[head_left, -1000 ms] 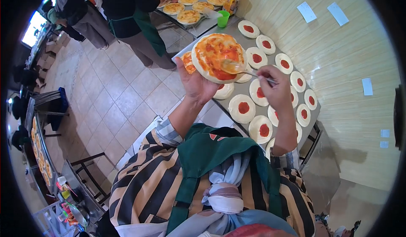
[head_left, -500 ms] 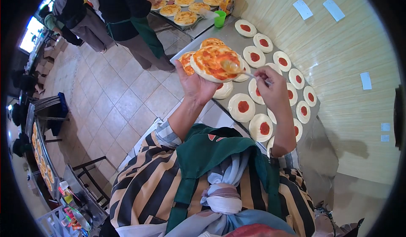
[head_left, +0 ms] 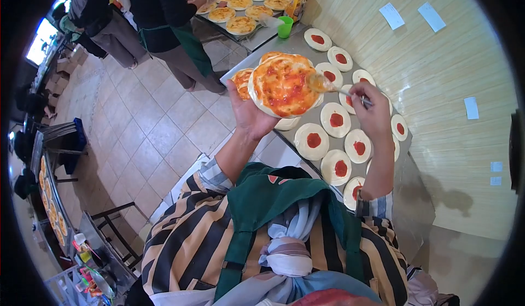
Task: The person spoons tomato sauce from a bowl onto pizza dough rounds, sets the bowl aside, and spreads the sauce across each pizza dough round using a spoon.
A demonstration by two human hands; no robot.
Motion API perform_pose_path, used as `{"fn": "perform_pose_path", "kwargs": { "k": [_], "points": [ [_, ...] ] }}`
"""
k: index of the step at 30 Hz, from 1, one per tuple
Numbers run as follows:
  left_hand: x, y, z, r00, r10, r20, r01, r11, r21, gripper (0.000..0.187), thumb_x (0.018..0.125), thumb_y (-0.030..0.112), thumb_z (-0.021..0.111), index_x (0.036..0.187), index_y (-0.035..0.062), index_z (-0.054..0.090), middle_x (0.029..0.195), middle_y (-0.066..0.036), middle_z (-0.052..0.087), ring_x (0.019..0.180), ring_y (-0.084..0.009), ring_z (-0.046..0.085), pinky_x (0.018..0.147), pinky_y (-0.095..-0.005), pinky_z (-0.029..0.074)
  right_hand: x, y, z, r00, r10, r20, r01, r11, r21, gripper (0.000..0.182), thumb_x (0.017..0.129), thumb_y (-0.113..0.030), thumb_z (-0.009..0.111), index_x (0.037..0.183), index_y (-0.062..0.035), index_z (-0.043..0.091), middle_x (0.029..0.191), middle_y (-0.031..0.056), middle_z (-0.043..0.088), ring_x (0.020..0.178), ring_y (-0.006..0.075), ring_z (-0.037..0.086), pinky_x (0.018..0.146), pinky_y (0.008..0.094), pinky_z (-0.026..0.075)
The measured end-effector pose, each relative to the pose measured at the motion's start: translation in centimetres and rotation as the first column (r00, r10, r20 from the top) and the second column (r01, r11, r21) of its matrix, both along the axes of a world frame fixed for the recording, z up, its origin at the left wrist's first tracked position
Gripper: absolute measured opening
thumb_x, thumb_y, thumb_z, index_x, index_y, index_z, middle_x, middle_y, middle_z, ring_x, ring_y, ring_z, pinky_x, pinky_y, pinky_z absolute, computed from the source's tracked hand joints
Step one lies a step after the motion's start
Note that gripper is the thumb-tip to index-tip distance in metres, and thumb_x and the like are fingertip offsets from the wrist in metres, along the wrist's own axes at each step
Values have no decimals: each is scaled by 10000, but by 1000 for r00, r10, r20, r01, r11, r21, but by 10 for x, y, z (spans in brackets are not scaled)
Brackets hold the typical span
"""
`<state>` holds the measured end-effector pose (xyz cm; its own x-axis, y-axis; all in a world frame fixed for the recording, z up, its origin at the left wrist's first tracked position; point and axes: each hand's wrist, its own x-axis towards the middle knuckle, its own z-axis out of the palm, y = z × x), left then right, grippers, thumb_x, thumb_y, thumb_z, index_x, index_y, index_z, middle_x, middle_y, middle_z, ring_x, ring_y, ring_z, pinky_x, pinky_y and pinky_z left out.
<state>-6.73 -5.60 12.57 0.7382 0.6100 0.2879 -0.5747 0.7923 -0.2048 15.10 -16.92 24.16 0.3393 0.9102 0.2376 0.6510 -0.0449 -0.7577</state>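
Dough disc (head_left: 284,84) with red-orange sauce: raised above the near surface (head_left: 295,41), sauced face turned up toward the head camera.

Head view. Left hand (head_left: 252,115) holds the disc from below at its near-left edge, palm up and thumb spread to the outside; this probably spreads the weight and leaves the sauced face unobstructed. Right hand (head_left: 373,109) grasps the handle of a spoon (head_left: 317,83), fingers closed. Spoon reaches in from the right, its bowl over the disc's right edge; the side-on grip likely keeps the knuckles clear of the sauce.

Pale dough rounds (head_left: 311,142), each with a central red spot, lie in loose rows on the surface, presumably spaced so that each can be reached singly. Another sauced disc (head_left: 240,82) shows just left of the held one. Green cup (head_left: 284,27) stands at the far end, near a tray of sauced discs (head_left: 240,25). Another person's hand (head_left: 206,1) is beside that tray.

Obscured: left fingertips, under the disc; several rounds, behind the right hand and forearm. Spoon bowl is blurred; contact with the sauce cannot be confirmed. Far-left items are cut off by the dark lens border.
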Motion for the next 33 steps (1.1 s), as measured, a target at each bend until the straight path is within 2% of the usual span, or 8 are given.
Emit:
{"fn": "perform_pose_path", "kwargs": {
  "k": [6,8,14,17,21,24,28,33],
  "points": [
    [2,-3,7,999,-19,-29,19,1000,-9,1109,707,891,363,1497,127,213,1547,-145,217,1416,-357,230,1128,-591,181,-15,6,14,994,96,-44,-99,991,-91,92,846,-46,569,929,-16,592,821,101,621,752,138,589,699,288,468],
    [1,-2,6,998,-13,-58,13,1000,0,1107,709,889,366,1497,128,213,1546,-143,219,1415,-357,232,1127,-591,184,-10,1,20,987,107,118,-91,987,-131,97,841,-44,568,931,-16,592,814,101,620,742,142,587,693,289,464],
    [5,-9,17,997,-5,-74,8,999,37,1027,759,824,417,1486,116,260,1546,-144,234,1417,-343,235,1149,-555,156,-5,21,16,999,42,11,-42,999,-8,81,832,-25,567,907,-7,594,774,89,611,709,147,575,665,281,457],
    [5,-6,10,999,-2,-44,2,1000,16,1025,761,820,425,1485,113,261,1544,-149,237,1414,-344,242,1149,-552,160,2,2,13,999,7,50,-3,997,-78,85,818,-16,573,900,-6,595,765,87,605,690,150,571,649,286,458],
    [6,-5,8,997,0,-78,1,1000,6,1033,757,817,441,1486,110,253,1540,-153,241,1412,-347,243,1147,-557,160,-4,-2,5,978,187,98,-182,982,-58,111,803,-12,574,912,-2,596,763,102,606,662,165,574,624,305,457],
    [8,-9,12,994,-27,-102,30,999,23,1033,758,819,434,1486,110,249,1540,-153,240,1413,-349,240,1145,-564,159,-16,22,0,983,151,100,-154,988,21,113,812,-23,571,920,0,593,768,120,608,668,186,583,638,306,465],
    [9,-6,6,998,-50,-25,49,998,-35,1115,709,895,350,1501,125,198,1550,-151,207,1420,-360,217,1140,-584,139,-8,5,12,992,57,117,-50,997,-62,104,817,-22,568,916,6,591,763,122,611,696,179,593,672,299,479],
    [11,-9,11,993,-6,-121,9,1000,27,1043,767,840,364,1498,114,200,1546,-157,218,1419,-359,219,1146,-575,137,-25,2,6,976,204,-79,-214,965,-153,97,809,0,564,901,11,593,773,86,611,724,145,595,665,280,478]
  ]
}}
